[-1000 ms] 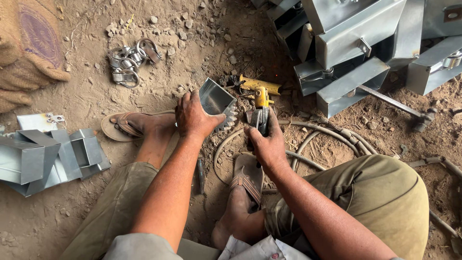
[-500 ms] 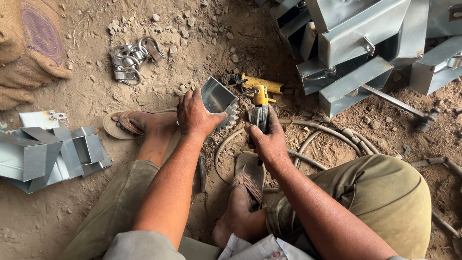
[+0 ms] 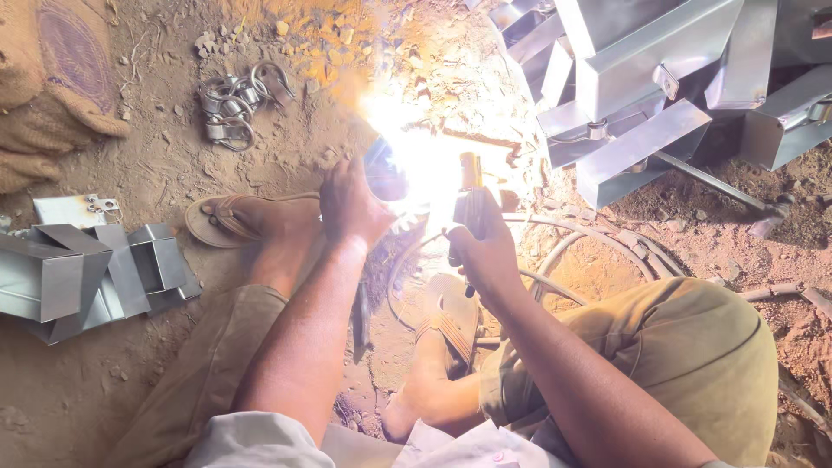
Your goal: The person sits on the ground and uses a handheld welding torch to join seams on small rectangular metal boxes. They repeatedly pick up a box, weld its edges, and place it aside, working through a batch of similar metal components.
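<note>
While a white glare (image 3: pixel 416 160) floods the middle of the view, I see the left hand (image 3: pixel 351 204) closed around a small sheet-metal piece (image 3: pixel 384 173), which sits on the dirt floor (image 3: pixel 156 165) just beyond the sandalled left foot (image 3: pixel 251 221); its shape and which way it faces are washed out by the light. The right hand (image 3: pixel 485 251) grips the electrode holder (image 3: pixel 470 195). The holder's long axis runs near to far, its yellow tip pointing away from me, just right of the glare. Cables (image 3: pixel 572 251) loop across the ground to the right of this hand. Far right lies a heap of folded metal boxes (image 3: pixel 641 78); near left, more folded metal parts (image 3: pixel 87 273). A cluster of metal rings (image 3: pixel 234 104) lies far left.
</note>
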